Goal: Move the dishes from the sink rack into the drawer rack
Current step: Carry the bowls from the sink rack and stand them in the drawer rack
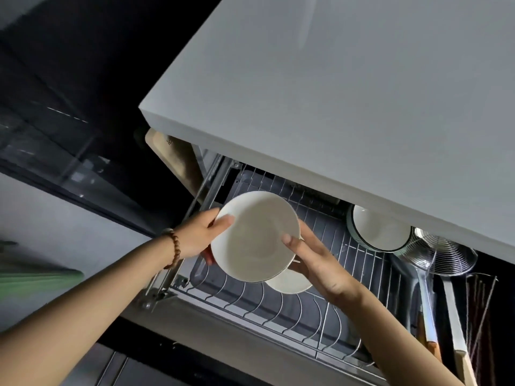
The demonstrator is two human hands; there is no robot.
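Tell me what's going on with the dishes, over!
Left grip and right grip both hold the white bowl over the drawer rack. Second white dish just beneath it. Stacked bowls sit back right, out of the way.

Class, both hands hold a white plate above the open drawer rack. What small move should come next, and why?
Probably tip the white plate on edge and lower it into a free slot of the drawer rack. The left hand and right hand grip its rim above the wires, the slots beneath look unfilled, and a second plate lies under it.
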